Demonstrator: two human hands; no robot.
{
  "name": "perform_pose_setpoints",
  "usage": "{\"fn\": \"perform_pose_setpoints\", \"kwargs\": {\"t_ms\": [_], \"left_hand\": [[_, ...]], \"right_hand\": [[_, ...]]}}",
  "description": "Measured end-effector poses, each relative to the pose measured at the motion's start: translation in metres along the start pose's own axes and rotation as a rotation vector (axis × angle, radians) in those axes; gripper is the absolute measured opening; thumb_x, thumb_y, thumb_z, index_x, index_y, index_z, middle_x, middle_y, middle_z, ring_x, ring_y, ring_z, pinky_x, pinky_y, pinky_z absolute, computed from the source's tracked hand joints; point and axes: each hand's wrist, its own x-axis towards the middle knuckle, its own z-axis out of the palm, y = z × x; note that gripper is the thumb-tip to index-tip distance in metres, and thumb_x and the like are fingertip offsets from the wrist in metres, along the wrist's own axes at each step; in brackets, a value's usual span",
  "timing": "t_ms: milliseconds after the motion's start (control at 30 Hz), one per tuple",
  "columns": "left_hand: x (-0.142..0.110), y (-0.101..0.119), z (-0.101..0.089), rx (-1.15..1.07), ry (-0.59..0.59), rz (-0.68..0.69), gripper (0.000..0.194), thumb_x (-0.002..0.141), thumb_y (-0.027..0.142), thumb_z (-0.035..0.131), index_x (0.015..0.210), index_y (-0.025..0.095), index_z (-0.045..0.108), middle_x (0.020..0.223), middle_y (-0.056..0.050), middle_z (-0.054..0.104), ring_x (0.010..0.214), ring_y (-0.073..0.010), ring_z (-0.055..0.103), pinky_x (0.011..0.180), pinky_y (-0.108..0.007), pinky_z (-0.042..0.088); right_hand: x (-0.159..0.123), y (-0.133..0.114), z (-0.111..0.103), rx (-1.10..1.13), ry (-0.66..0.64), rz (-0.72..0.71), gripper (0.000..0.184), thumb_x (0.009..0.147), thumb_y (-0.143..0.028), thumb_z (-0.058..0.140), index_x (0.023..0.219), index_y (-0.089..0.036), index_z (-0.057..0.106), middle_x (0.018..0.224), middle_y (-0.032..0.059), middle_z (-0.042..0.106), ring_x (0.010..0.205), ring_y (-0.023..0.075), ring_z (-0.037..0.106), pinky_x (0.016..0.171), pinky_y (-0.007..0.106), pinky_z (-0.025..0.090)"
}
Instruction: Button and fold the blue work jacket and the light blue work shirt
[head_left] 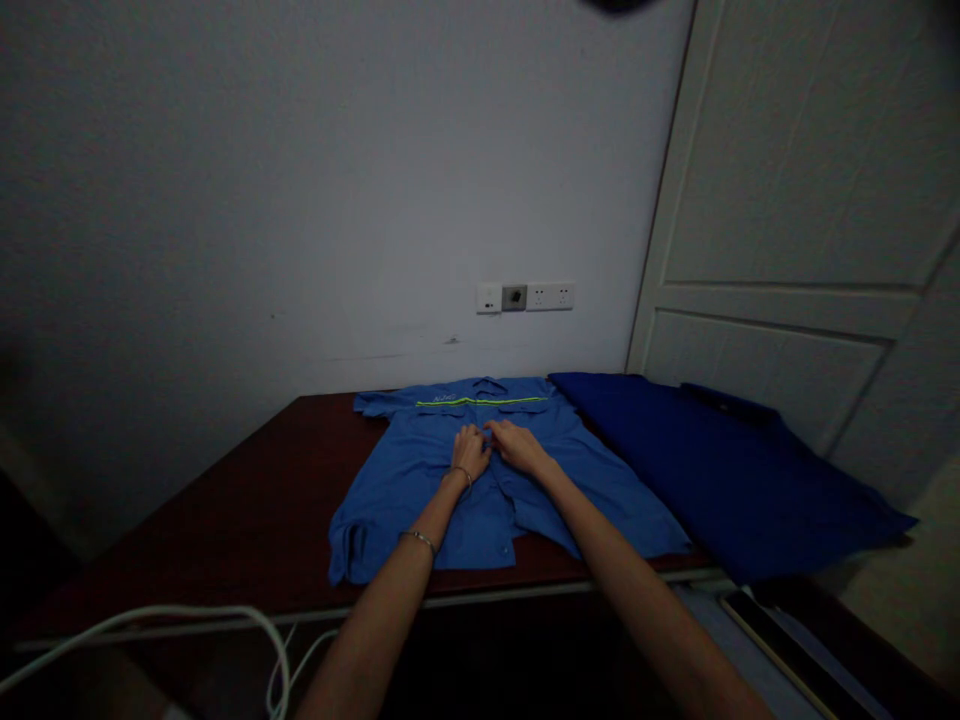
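A blue short-sleeved work shirt (405, 480) lies spread on the dark red table (247, 500), its collar toward the wall. A yellow-green stripe runs across its chest above two pocket flaps. My left hand (471, 452) and my right hand (517, 445) meet at the middle of the front opening, just below the chest. Both have their fingers bent and pinched on the shirt's front edges. Below the hands the two front panels part, and table shows between them at the hem. Any button under my fingertips is too small to make out.
A darker blue cloth (675, 460) lies to the right of the shirt. Wall sockets (550, 296) sit above the table's back edge. A white cable (187, 610) loops at the front left. A panelled door (780, 250) stands at the right.
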Motion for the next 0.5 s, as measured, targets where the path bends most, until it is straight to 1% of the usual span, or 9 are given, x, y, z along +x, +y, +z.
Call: {"fn": "perform_pose_setpoints", "kwargs": {"t_ms": [100, 300, 400, 500], "left_hand": [[0.0004, 0.0001, 0.0000, 0.003, -0.014, -0.012, 0.014, 0.080, 0.023, 0.052, 0.088, 0.018, 0.063, 0.100, -0.006, 0.053, 0.100, -0.0211, 0.043, 0.086, -0.034, 0.034], [0.0027, -0.0032, 0.0040, 0.017, 0.007, 0.022, 0.014, 0.078, 0.021, 0.054, 0.088, 0.019, 0.064, 0.098, -0.006, 0.052, 0.098, -0.0209, 0.044, 0.084, -0.033, 0.035], [0.0031, -0.0043, 0.0050, 0.013, 0.018, 0.050, 0.015, 0.078, 0.021, 0.053, 0.088, 0.019, 0.064, 0.097, -0.006, 0.052, 0.097, -0.0210, 0.044, 0.083, -0.033, 0.036], [0.0030, -0.0039, 0.0033, 0.008, 0.027, 0.059, 0.015, 0.079, 0.022, 0.053, 0.089, 0.018, 0.064, 0.097, -0.007, 0.052, 0.097, -0.0215, 0.044, 0.082, -0.033, 0.036]], "right_hand": [[-0.0016, -0.0042, -0.0047, -0.082, -0.037, -0.004, 0.035, 0.088, -0.016, 0.035, 0.122, -0.019, 0.040, 0.107, 0.0119, 0.057, 0.092, 0.0215, 0.056, 0.074, 0.028, 0.042], [-0.0040, -0.0062, -0.0069, -0.170, -0.036, -0.021, 0.036, 0.090, -0.018, 0.031, 0.126, -0.020, 0.033, 0.108, 0.0134, 0.055, 0.091, 0.0223, 0.057, 0.071, 0.028, 0.043], [-0.0022, -0.0040, -0.0079, -0.168, -0.046, -0.046, 0.036, 0.090, -0.017, 0.031, 0.125, -0.019, 0.034, 0.108, 0.0136, 0.055, 0.092, 0.0226, 0.057, 0.071, 0.029, 0.043], [0.0023, 0.0009, -0.0092, -0.099, -0.042, -0.049, 0.037, 0.086, -0.015, 0.037, 0.123, -0.018, 0.037, 0.109, 0.0132, 0.056, 0.093, 0.0217, 0.057, 0.071, 0.027, 0.042]]}}
